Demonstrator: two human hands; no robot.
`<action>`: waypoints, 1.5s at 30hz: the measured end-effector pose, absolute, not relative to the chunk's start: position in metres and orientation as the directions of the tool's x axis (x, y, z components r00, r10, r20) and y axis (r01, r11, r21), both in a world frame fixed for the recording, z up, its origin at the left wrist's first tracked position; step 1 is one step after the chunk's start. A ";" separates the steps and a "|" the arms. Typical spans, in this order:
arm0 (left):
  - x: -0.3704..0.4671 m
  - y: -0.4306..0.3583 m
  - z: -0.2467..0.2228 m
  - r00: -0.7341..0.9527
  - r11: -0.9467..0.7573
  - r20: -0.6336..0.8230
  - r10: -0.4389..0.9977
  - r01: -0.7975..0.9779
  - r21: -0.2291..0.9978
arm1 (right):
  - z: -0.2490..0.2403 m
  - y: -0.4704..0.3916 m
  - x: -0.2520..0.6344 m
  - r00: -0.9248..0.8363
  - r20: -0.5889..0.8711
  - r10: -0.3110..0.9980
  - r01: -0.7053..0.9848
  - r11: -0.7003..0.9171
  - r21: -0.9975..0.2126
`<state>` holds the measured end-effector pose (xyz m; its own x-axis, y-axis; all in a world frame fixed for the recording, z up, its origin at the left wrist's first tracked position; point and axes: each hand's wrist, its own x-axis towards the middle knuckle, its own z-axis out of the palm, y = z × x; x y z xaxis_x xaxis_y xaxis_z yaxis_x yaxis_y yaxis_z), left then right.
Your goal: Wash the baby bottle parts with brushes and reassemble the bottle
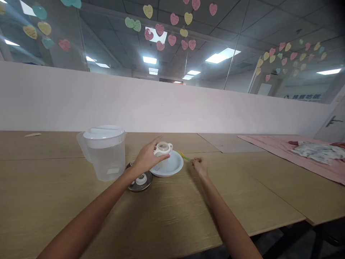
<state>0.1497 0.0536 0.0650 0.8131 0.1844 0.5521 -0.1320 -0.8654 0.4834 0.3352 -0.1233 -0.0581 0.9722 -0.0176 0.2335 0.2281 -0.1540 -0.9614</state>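
My left hand (145, 157) is wrapped around a baby bottle (163, 147) with white side handles and an uncovered top. It holds the bottle upright over a pale blue-white bowl (176, 167), and I cannot tell whether the bottle touches the bowl. My right hand (200, 166), fingers closed, grips the green handle of a thin brush (185, 157). Its yellow end points left, across the bowl's rim. Partly under my left wrist lies a round metal plate (144, 186) carrying white bottle parts (141, 179).
A clear lidded pitcher (107, 158) holding clear liquid stands left of the plate. Far right, a pink cloth (269, 145) bears what looks like a doll in patterned clothing (314, 151). A flat, pale piece (33, 135) lies at the back left. Behind the table (167, 212) runs a white wall (161, 108).
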 end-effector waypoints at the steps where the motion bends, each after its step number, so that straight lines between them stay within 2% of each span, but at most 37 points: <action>1: 0.145 0.047 0.069 0.834 -0.829 0.520 0.182 -0.155 0.537 | -0.058 -0.122 0.332 0.971 0.240 0.015 0.237 -0.215 -0.947; 5: 0.128 0.020 0.075 0.931 -0.747 0.356 0.073 -0.185 0.638 | -0.055 -0.121 0.319 0.966 0.235 0.104 0.257 -0.397 -0.881; 8: 0.123 0.007 0.069 0.960 -0.750 0.276 -0.041 -0.212 0.626 | -0.053 -0.122 0.313 0.954 0.220 0.204 0.299 -0.563 -0.771; 11: 0.125 0.001 0.059 0.965 -0.770 0.245 -0.095 -0.228 0.596 | -0.052 -0.122 0.312 0.937 0.204 0.285 0.347 -0.676 -0.650; 20: 0.135 0.006 0.035 0.972 -0.858 0.151 -0.180 -0.230 0.460 | -0.057 -0.121 0.311 0.919 0.175 0.354 0.390 -0.748 -0.537; 27: 0.135 0.014 0.044 0.978 -0.841 0.123 -0.171 -0.209 0.499 | -0.058 -0.120 0.312 0.909 0.151 0.390 0.412 -0.779 -0.472; 30: 0.146 0.028 0.046 0.981 -0.846 0.175 -0.086 -0.165 0.507 | -0.059 -0.119 0.312 0.911 0.147 0.386 0.408 -0.787 -0.463; 32: 0.158 0.039 0.038 0.968 -0.897 0.250 0.007 -0.104 0.429 | -0.059 -0.118 0.312 0.912 0.147 0.383 0.406 -0.791 -0.458; 34: 0.171 0.049 0.026 0.952 -0.961 0.302 0.056 -0.030 0.274 | -0.059 -0.118 0.312 0.911 0.148 0.386 0.409 -0.792 -0.454; 37: 0.183 0.058 0.009 0.963 -0.995 0.265 0.045 0.018 0.102 | -0.059 -0.118 0.312 0.908 0.150 0.392 0.415 -0.788 -0.455; 42: 0.188 0.061 0.005 0.989 -0.998 0.142 0.034 0.027 0.052 | -0.059 -0.118 0.310 0.907 0.169 0.386 0.418 -0.771 -0.481; 45: 0.187 0.060 0.012 0.978 -0.998 0.206 0.030 0.016 0.067 | -0.059 -0.118 0.308 0.909 0.188 0.372 0.413 -0.751 -0.515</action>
